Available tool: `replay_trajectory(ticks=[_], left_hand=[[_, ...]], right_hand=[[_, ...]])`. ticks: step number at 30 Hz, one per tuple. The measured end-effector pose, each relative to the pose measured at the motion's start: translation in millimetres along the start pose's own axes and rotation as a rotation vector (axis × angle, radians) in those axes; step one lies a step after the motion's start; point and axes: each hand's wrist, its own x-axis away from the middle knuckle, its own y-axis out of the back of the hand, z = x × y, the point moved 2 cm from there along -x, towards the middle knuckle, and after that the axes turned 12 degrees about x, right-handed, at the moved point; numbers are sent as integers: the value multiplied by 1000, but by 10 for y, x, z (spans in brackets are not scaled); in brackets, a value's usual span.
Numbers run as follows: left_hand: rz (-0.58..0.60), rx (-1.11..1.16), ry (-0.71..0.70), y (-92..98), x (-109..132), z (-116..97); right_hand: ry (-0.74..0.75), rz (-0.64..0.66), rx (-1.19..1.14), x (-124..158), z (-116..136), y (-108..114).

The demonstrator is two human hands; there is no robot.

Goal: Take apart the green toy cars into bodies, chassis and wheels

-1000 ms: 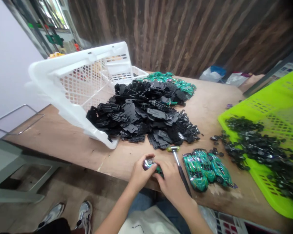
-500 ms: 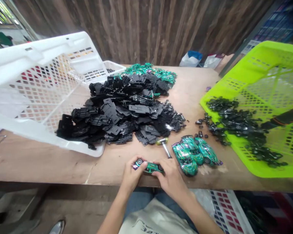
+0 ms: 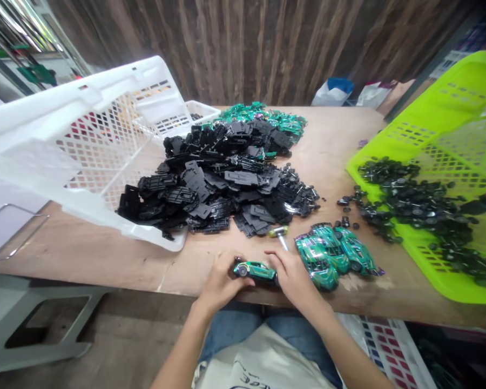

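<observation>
A small green toy car [image 3: 256, 270] is held between both hands near the front edge of the wooden table [image 3: 105, 254]. My left hand [image 3: 221, 283] grips its left end, fingers curled round it. My right hand [image 3: 294, 278] grips its right end. Just to the right lie three finished green cars [image 3: 334, 254] side by side. A small hammer [image 3: 279, 233] lies behind my right hand, its handle hidden under the hand.
A big heap of black plastic chassis parts [image 3: 222, 183] spills from a tipped white basket [image 3: 85, 146]. Green car bodies [image 3: 263, 116] pile up behind it. A lime basket [image 3: 449, 124] at the right holds black wheels [image 3: 417, 202]. Bags lie at the far edge.
The car has been turned in my hands, from wheel-up to lying on its side. The camera view has swung right and then a little back; nothing else on the table moved.
</observation>
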Motion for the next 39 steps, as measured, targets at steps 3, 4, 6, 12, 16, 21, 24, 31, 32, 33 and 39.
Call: replay_trajectory(ticks=[3,4,6,12,16,21,24,31,32,33,39], left_hand=[[-36,62,39,-62,-23,61],[-19,121,30,-79,-24,70],[20,220,2,-99,-20,79],[5,309,-27,-101,-25,97],[31,322,-20,-114,-54,86],[39,287,-30,-107,-105,104],[-12,218,-28,-130,-72,51],[-312,159,38,-336,174,-203],[-331,175,85,-344,172,-193],[-326,188,128,-343,152,-170],[-290,-34,125,-145,-139,35]], right_hand=[[189,-69,223,165,134,-6],[235,-69,280,226,178,-20],[277,-82,378,331,248,-46],[272,-102,432,403,302,-86],[219,-115,276,319,252,-118],[111,-190,122,264,177,-198],[88,-210,12,235,152,-192],[-2,-371,406,-55,184,-155],[-6,-348,431,-90,188,-162],[-12,-331,440,-102,187,-159],[-177,-270,700,401,15,10]])
